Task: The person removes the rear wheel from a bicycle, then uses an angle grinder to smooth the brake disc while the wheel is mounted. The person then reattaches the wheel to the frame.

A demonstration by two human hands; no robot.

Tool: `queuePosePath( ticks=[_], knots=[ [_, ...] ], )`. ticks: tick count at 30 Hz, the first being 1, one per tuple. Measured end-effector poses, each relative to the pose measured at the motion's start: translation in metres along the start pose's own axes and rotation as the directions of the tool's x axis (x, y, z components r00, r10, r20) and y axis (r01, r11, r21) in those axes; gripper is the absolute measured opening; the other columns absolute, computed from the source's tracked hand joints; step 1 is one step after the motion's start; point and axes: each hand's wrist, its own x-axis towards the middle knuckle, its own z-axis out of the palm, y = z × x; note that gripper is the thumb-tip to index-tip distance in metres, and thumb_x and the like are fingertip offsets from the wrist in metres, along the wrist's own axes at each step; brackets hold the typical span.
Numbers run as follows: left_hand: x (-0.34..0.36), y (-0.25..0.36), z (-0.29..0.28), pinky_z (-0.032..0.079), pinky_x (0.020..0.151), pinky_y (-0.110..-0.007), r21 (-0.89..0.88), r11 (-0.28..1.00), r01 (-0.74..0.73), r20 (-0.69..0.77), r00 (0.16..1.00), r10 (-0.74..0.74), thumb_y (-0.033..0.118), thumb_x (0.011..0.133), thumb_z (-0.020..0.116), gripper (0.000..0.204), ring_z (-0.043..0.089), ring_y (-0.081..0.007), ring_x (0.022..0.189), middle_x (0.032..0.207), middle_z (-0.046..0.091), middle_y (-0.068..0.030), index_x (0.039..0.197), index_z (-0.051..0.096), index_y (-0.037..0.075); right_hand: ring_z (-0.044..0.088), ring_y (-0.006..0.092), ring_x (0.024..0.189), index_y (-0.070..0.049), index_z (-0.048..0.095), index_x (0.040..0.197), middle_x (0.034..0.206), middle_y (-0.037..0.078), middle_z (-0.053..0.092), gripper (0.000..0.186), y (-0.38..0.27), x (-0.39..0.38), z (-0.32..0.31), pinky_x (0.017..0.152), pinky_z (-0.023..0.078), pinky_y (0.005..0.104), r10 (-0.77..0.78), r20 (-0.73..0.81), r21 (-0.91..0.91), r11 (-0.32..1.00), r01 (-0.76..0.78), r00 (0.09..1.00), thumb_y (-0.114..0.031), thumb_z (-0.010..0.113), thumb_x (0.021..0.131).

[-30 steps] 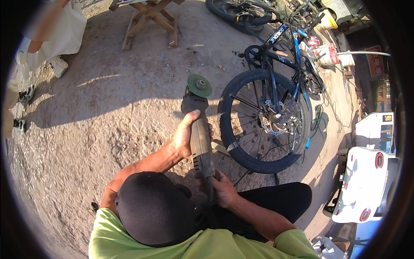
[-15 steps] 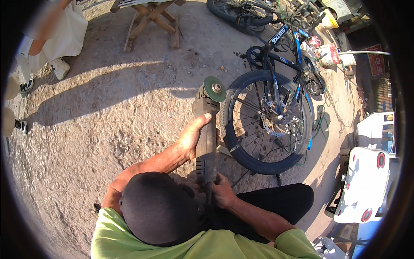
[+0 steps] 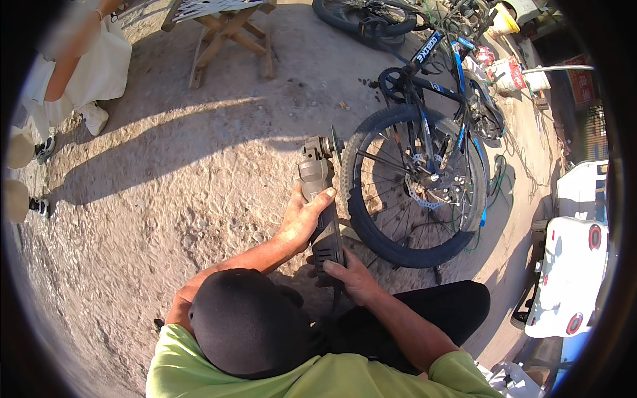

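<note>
A grey-black angle grinder [image 3: 314,174] is held out in front of me in both hands. Its thin green disc [image 3: 334,146] is seen almost edge-on, facing the bicycle. My left hand [image 3: 302,215] is wrapped around the body below the gear head, thumb on top. Around the vented rear end closes my right hand [image 3: 352,273]; some of its fingers are hidden beneath the tool. Just right of the disc stands a bicycle wheel [image 3: 355,199] with a black tyre, belonging to a blue-and-black bicycle [image 3: 434,86]. I cannot tell whether disc and tyre touch.
A folding wooden stool [image 3: 229,33] stands at the far left, near another person [image 3: 93,73]. A second bicycle wheel [image 3: 365,16] is at the back. Cables [image 3: 504,179] lie beyond the bicycle. A white vehicle part with red round lights [image 3: 564,278] is at right.
The grinder has rolled in my hands: its disc, earlier facing up toward me, now stands edge-on and faces right. My right hand has shifted slightly forward and right with the rear end.
</note>
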Motion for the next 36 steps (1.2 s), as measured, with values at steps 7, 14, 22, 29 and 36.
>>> queuePosePath(
  ticks=[7,14,22,29,36],
  knots=[
    [-0.005,0.005,-0.001,0.064,0.082,-0.048,-0.253,0.945,0.207,0.24,0.96,-0.146,0.035,0.095,0.078,0.054,0.075,-0.0308,0.096,0.114,0.071,-0.0166,0.134,0.056,0.004,0.07,0.0123,0.089,-0.004,0.058,0.13,0.1,0.005,0.071,0.048,0.008,0.002,-0.005,0.079,0.056,0.0307,-0.128,-0.062,-0.225,0.968,0.111,0.99,-0.026,0.082,0.094],
    [-0.003,-0.004,0.002,0.064,0.082,-0.048,-0.272,0.933,0.238,0.272,0.949,-0.162,0.036,0.094,0.078,0.047,0.075,-0.0307,0.093,0.104,0.073,-0.0161,0.124,0.062,0.003,0.072,0.0182,0.093,0.001,0.059,0.133,0.106,0.01,0.075,0.055,-0.012,-0.009,-0.011,0.087,0.057,0.0337,-0.095,-0.075,-0.52,0.853,0.043,0.993,-0.027,0.083,0.093],
    [-0.007,-0.001,0.007,0.064,0.079,-0.047,-0.214,0.967,0.141,0.191,0.976,-0.1,0.034,0.093,0.077,0.044,0.075,-0.0292,0.091,0.103,0.072,-0.0147,0.119,0.059,0.004,0.077,0.0233,0.098,0.002,0.071,0.119,0.108,0.015,0.079,0.031,-0.173,-0.044,-0.122,0.089,0.058,0.0355,-0.588,-0.056,-0.955,0.268,0.128,0.807,-0.018,0.078,0.096],
    [-0.003,0.0,0.007,0.064,0.079,-0.046,-0.141,0.987,0.071,0.216,0.976,-0.039,0.033,0.093,0.076,0.045,0.075,-0.0279,0.089,0.101,0.072,-0.0145,0.121,0.059,0.002,0.058,0.0373,0.133,-0.001,0.058,0.143,0.141,0.022,0.059,0.057,-0.189,-0.012,-0.225,0.113,0.045,0.0462,-0.816,-0.181,-0.983,0.144,-0.11,0.548,-0.033,0.073,0.098],
    [0.002,-0.005,0.006,0.063,0.079,-0.045,-0.145,0.988,0.055,0.218,0.976,-0.022,0.037,0.094,0.074,0.047,0.074,-0.0281,0.088,0.1,0.073,-0.0158,0.119,0.061,0.0,0.05,0.038,0.142,-0.003,0.057,0.146,0.148,0.02,0.055,0.063,-0.181,-0.008,-0.228,0.12,0.039,0.0466,-0.726,-0.183,-0.981,0.09,-0.171,0.664,-0.039,0.073,0.097]
  ],
)
